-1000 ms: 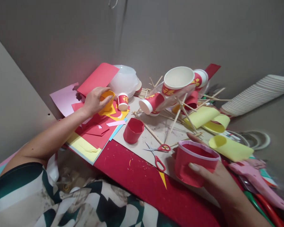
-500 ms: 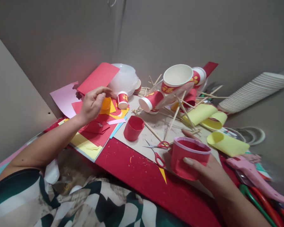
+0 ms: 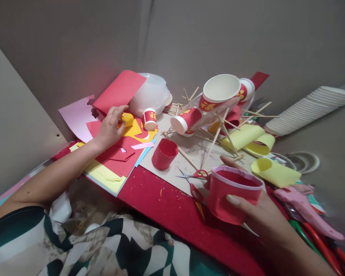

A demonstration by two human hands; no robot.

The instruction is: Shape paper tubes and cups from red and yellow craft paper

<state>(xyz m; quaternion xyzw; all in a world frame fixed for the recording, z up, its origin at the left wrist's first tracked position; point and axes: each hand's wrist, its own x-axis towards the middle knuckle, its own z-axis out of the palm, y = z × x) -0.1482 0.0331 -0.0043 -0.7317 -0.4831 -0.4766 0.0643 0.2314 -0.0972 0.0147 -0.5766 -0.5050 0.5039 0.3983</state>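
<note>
My right hand [image 3: 255, 207] is closed around a red paper cup [image 3: 230, 207] with a pink strip along its rim; the thumb presses the near side, and most fingers are hidden behind. On the left, my left hand [image 3: 110, 128] has its fingers curled round a small orange-yellow cylinder [image 3: 128, 119] above the coloured papers. Its exact kind is unclear. A second red paper cup [image 3: 164, 154], without a pink rim, stands on the grey board [image 3: 184, 147]. Red-handled scissors [image 3: 197, 175] lie open beside the held cup.
Printed red and white paper cups [image 3: 221, 90] form a structure with wooden sticks [image 3: 214, 143]. Yellow paper rolls [image 3: 276, 172], a pink glue gun [image 3: 307, 211] and a leaning stack of white cups [image 3: 310, 109] are at right. Coloured sheets [image 3: 126, 159] and a white bowl [image 3: 151, 94] lie left.
My left hand has lowered onto the orange-yellow cylinder and curled round it; the cylinder now looks tipped. My right hand still holds the pink-rimmed cup, and the view has shifted slightly.
</note>
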